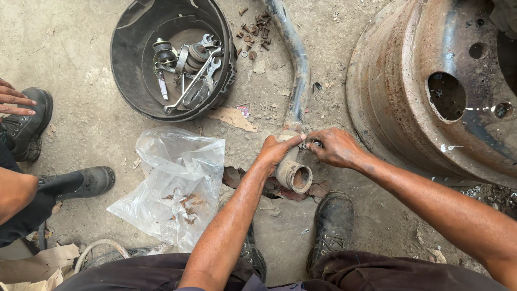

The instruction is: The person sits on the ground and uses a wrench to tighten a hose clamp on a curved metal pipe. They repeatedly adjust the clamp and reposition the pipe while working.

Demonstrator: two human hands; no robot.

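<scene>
A bent dark metal pipe point(298, 70) lies on the concrete floor, its open flanged end point(294, 175) pointing toward me. My left hand point(276, 151) grips the pipe just behind that end, thumb over the top. My right hand point(335, 147) pinches a small metal part, perhaps a clamp bolt point(311, 144), at the pipe's right side. The part itself is mostly hidden by my fingers.
A black tub point(126, 75) holds wrenches and metal parts. A clear plastic bag point(172, 183) lies left of the pipe, loose rusty bolts point(256, 29) at the top. A large rusty wheel rim point(431, 86) stands right. Another person's boots point(81, 182) and hand point(13, 99) are at left. My boots point(331, 226) are below.
</scene>
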